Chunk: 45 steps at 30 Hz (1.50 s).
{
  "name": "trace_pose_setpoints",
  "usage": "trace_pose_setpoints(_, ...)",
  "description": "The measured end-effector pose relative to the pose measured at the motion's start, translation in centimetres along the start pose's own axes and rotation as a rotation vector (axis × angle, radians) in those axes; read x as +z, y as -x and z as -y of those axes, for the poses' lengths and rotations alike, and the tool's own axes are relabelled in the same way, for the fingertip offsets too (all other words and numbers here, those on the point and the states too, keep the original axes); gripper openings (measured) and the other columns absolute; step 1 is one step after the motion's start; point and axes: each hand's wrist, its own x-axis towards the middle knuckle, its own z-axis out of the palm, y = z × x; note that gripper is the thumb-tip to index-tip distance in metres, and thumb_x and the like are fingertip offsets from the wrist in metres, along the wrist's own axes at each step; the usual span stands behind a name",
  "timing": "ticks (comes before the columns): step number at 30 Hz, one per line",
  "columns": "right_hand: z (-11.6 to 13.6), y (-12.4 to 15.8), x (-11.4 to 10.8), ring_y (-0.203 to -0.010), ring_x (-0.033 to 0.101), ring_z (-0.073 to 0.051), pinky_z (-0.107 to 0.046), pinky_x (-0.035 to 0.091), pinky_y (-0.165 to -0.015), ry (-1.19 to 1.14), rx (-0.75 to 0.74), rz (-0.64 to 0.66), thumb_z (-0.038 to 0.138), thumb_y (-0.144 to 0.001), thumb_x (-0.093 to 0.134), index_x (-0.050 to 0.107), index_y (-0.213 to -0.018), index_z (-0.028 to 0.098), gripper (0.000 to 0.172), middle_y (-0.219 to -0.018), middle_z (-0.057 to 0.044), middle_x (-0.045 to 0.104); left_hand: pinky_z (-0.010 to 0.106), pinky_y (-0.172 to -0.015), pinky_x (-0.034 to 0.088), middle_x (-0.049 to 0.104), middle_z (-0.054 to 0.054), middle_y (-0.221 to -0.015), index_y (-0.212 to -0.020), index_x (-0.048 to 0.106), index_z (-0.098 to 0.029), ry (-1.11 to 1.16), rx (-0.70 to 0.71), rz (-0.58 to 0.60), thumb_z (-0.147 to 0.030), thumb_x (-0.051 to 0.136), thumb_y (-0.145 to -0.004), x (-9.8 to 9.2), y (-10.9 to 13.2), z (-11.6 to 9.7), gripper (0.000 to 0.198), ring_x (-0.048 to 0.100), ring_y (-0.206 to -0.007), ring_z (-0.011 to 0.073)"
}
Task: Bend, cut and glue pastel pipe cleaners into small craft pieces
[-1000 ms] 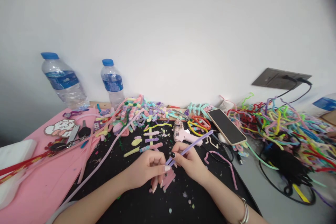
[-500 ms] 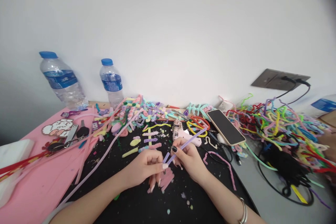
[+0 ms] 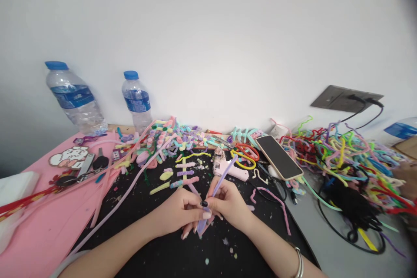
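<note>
My left hand pinches the lower part of a purple pipe cleaner over the black mat. Fingers of my right hand are closed on the same purple strip, with the thumb meeting the left fingertips. One end of the strip sticks up to the right, and a folded part hangs below my fingers. Part of a pink piece shows beneath the hands. Just behind them lies a pale pink glue gun. Fuzzy pieces crossing a yellow stem rest to the left.
Piled pipe cleaners and a black cable bundle lie on the right, near a phone. Two water bottles stand by the wall. Keys lie on the pink sheet at left. Another person's hand shows at the right edge.
My hands have come together, and the right thumb now touches the left fingertips. The raised end of the purple strip has swung left and steeper, while a folded part now hangs below the fingers.
</note>
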Motion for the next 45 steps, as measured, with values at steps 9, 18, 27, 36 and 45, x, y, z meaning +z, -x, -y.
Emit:
trace_pose_setpoints(9,-0.6,0.1,0.4,-0.035,0.042,-0.005,-0.017,0.027,-0.033,-0.044,0.030,0.057,0.036,-0.059,0.082,0.048,-0.063,0.019,0.038,-0.049,0.008,0.055,0.016,-0.039,0.037,0.059,-0.004,-0.047,-0.063,0.069,-0.014,0.047,-0.035,0.084,-0.027,0.068,-0.074,0.0,0.1,0.1,0.016,0.051,-0.036,0.0072)
trace_pose_setpoints(18,-0.5,0.2,0.4,-0.046,0.046,-0.007,-0.020,0.035,-0.045,-0.011,-0.027,0.058,0.034,-0.060,0.082,0.052,-0.061,0.017,0.034,-0.056,0.004,0.058,0.016,-0.038,0.035,0.058,-0.005,-0.048,-0.058,0.060,-0.016,0.038,-0.041,0.087,-0.032,0.065,-0.077,0.3,0.2,-0.2,0.025,0.048,-0.035,0.0063)
trace_pose_setpoints(27,-0.3,0.0,-0.4,-0.043,0.037,-0.008,-0.021,0.027,-0.043,0.074,-0.189,-0.118,0.040,-0.080,0.065,0.048,-0.065,0.019,0.031,-0.052,0.005,0.052,0.017,-0.039,0.031,0.049,-0.006,-0.047,-0.056,0.047,-0.017,0.020,0.132,-0.086,-0.036,0.059,-0.081,-0.3,-0.3,0.1,0.034,0.041,-0.037,0.0051)
trace_pose_setpoints(36,-0.2,0.0,-0.5,-0.044,0.038,-0.009,-0.022,0.028,-0.043,0.177,-0.221,-0.160,0.033,-0.083,0.060,0.047,-0.060,0.020,0.030,-0.050,0.004,0.051,0.036,-0.096,0.041,0.051,-0.005,-0.057,-0.059,0.057,-0.017,-0.185,0.364,-0.293,-0.029,0.060,-0.081,-0.8,-0.7,0.0,0.026,0.049,-0.054,0.0093)
trace_pose_setpoints(45,-0.5,-0.3,-0.7,-0.043,0.039,-0.009,-0.022,0.029,-0.044,0.210,-0.189,-0.148,0.031,-0.083,0.060,0.046,-0.061,0.020,0.028,-0.049,0.004,0.051,0.025,-0.054,0.051,0.060,-0.004,-0.066,-0.088,0.059,-0.018,0.045,0.203,-0.271,-0.019,0.064,-0.073,-0.5,-1.0,0.9,0.016,0.059,-0.052,0.0121)
